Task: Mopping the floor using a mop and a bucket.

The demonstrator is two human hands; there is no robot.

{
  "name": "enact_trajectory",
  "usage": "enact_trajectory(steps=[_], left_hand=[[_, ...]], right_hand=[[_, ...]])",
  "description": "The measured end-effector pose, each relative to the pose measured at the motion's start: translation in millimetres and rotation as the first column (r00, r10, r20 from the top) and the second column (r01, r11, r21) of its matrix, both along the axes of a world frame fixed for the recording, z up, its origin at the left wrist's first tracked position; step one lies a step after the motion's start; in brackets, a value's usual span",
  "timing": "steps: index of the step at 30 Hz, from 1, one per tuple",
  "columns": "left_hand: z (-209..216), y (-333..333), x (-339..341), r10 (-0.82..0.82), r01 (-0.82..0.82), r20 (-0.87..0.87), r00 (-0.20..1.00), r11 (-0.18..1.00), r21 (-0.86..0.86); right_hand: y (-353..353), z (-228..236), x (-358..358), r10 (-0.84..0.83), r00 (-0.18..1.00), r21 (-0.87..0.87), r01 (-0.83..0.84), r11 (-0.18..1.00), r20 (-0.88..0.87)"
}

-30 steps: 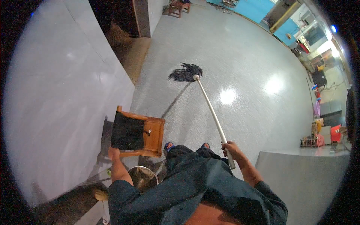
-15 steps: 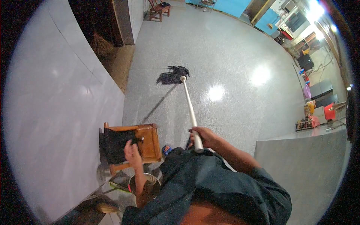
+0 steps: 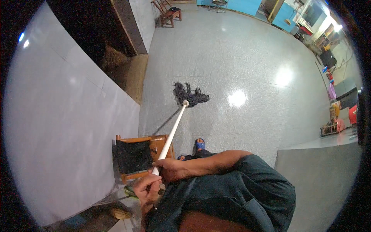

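Note:
A mop with a long white handle slants across the view. Its dark, stringy head lies spread on the grey floor. My right hand is wrapped round the handle near its upper end. Just below it, my left hand has its fingers curled at the very end of the handle, partly hiding that end. Beneath the handle stands a wooden chair with a black cloth over it, beside the wall at my left.
My feet wear blue sandals just right of the chair. A pale wall runs along the left, up to a dark doorway with a broom. Another wooden chair stands at the far end. A grey counter with a rack is at right.
My left hand has come from over the chair to the handle's end. The right hand has swung the handle left, and the mop head has turned and come nearer.

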State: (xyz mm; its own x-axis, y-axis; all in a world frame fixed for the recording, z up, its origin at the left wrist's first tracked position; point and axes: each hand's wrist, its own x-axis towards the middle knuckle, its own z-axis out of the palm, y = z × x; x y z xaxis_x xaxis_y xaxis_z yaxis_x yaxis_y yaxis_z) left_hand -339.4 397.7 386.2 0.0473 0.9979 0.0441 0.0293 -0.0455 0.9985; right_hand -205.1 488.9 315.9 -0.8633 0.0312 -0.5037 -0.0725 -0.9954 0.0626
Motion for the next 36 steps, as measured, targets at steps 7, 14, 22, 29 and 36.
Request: enact_trajectory(steps=[7, 14, 22, 29, 36], left_hand=[[-39.1, 82.1, 93.5, 0.198, -0.129, -0.205, 0.959, 0.943, 0.308], [-121.3, 253.4, 155.3, 0.304, -0.224, -0.262, 0.916, 0.929, 0.295], [-150.6, 305.2, 145.2, 0.328, -0.292, -0.218, 0.919, 0.939, 0.181], [-115.0, 117.4, 104.7, 0.311, -0.306, -0.176, 0.934, 0.950, 0.055], [21.4, 21.4, 36.5, 0.187, -0.200, -0.081, 0.979, 0.957, -0.208]], right_hand=[[56.0, -43.5, 81.5, -0.167, 0.975, 0.270, 0.123, 0.955, 0.149], [61.1, -49.5, 189.3, -0.539, 0.750, 0.327, 0.435, 0.839, 0.384], [46.9, -75.2, 196.9, -0.589, 0.783, 0.197, 0.557, 0.807, 0.201], [57.8, -36.8, 130.8, -0.653, 0.740, 0.851, -0.440, -0.286, 0.163], [35.7, 3.0, 37.7, -0.075, 0.995, 0.671, -0.097, -0.735, 0.062]])
